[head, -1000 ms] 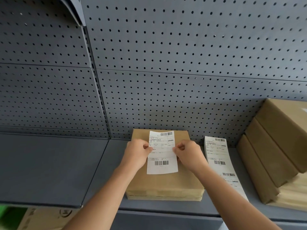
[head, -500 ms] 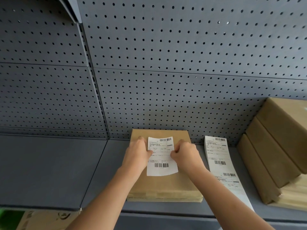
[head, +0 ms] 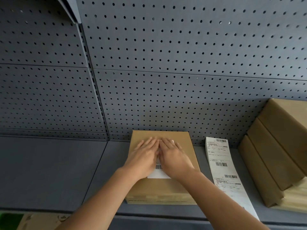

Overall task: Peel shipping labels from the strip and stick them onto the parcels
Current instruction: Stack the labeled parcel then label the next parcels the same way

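Note:
A flat brown parcel (head: 187, 188) lies on the grey shelf (head: 49, 171) against the pegboard. A white shipping label (head: 158, 173) lies on its top, mostly covered by my hands. My left hand (head: 143, 157) and my right hand (head: 174, 157) rest flat, side by side, palms down on the label, fingers stretched toward the pegboard. Only the label's near end with a barcode and a bit of its far edge show. The strip of labels (head: 222, 170) lies on the shelf just right of the parcel, running past the shelf's front edge.
Several brown parcels (head: 279, 146) lean stacked at the right end of the shelf. A grey pegboard wall (head: 166, 63) rises behind. A cardboard box (head: 41, 221) shows below the shelf at the lower left.
My hands held the label by its sides above the parcel. They lowered it onto the parcel top and now lie flat on it, fingers spread forward.

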Motion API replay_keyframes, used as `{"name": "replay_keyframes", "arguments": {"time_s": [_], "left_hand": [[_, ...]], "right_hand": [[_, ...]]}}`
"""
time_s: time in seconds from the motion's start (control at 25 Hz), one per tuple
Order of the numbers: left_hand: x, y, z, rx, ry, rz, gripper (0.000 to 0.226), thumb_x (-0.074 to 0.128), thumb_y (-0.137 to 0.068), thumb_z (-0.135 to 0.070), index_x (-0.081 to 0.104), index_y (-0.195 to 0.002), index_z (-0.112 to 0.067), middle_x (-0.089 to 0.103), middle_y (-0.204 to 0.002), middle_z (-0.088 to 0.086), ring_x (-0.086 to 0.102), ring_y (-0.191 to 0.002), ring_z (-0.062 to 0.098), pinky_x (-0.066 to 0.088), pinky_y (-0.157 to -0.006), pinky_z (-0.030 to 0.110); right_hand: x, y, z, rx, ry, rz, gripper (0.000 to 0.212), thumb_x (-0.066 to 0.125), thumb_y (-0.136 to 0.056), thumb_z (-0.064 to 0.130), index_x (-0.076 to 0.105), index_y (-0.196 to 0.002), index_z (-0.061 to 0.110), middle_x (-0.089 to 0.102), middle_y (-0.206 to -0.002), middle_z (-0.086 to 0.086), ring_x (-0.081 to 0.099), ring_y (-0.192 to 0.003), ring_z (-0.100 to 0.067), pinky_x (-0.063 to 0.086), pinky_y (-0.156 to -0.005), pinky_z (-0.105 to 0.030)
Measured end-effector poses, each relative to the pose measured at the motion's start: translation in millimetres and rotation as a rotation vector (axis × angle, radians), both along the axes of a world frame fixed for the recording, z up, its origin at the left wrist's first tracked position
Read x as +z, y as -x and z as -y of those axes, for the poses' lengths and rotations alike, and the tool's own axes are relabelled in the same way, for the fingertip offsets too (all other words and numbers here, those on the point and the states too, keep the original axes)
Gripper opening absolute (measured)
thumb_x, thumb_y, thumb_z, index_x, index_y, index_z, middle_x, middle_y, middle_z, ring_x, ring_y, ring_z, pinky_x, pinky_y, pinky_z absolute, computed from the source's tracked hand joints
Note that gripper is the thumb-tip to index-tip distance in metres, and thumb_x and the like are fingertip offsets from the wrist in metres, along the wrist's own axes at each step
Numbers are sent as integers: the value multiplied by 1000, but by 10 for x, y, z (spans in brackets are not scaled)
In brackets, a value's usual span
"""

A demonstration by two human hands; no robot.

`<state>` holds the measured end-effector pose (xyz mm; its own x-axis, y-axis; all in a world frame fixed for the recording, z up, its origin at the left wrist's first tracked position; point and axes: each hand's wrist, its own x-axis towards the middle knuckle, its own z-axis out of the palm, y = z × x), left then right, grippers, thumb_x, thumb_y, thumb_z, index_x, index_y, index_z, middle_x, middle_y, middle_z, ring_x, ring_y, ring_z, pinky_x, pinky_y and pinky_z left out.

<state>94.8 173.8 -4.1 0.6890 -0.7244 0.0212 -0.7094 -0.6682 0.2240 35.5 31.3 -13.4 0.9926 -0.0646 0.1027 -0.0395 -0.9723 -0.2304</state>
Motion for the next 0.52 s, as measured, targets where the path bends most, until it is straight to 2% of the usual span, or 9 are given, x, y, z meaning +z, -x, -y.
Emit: {"name": "replay_keyframes", "arguments": {"time_s": [0.12, 0.16, 0.32, 0.52], "left_hand": [[-52, -21, -21, 31, -57, -15, 58, 16, -110, -39, 7, -163, -18, 1, -172, -3, -2, -157, 8, 2, -128, 33], [-50, -24, -22, 42, -61, -16, 58, 16, -110, -40, 6, -163, -18, 0, -172, -3, -2, -157, 7, 3, -128, 33], [-23, -18, -60, 85, -64, -9, 59, 15, -110, -40, 4, -163, -18, 0, -172, -4, -1, -157, 7, 3, -128, 32], [-10, -112, -220, 137, -75, -34, 58, 11, -109, -41, 1, -163, -19, -4, -171, -4, -3, -156, 7, -2, -127, 30]], "right_hand": [[-69, 12, 4, -20, 58, -66, 72, 0, -94, 42, 19, -158, 16, 15, -167, -2, 8, -154, -16, 2, -123, -40], [-67, 23, 16, -36, 56, -71, 72, 0, -94, 44, 18, -159, 17, 13, -168, 1, 7, -154, -14, 0, -123, -40], [-32, 99, 144, -117, 34, -85, 60, 17, -105, 44, 15, -159, 20, 9, -168, 7, 3, -154, -7, -2, -125, -40], [40, 228, 422, -239, 2, -154, 61, 16, -105, 47, 10, -160, 20, 6, -168, 7, 0, -154, -9, -4, -124, -40]]}}
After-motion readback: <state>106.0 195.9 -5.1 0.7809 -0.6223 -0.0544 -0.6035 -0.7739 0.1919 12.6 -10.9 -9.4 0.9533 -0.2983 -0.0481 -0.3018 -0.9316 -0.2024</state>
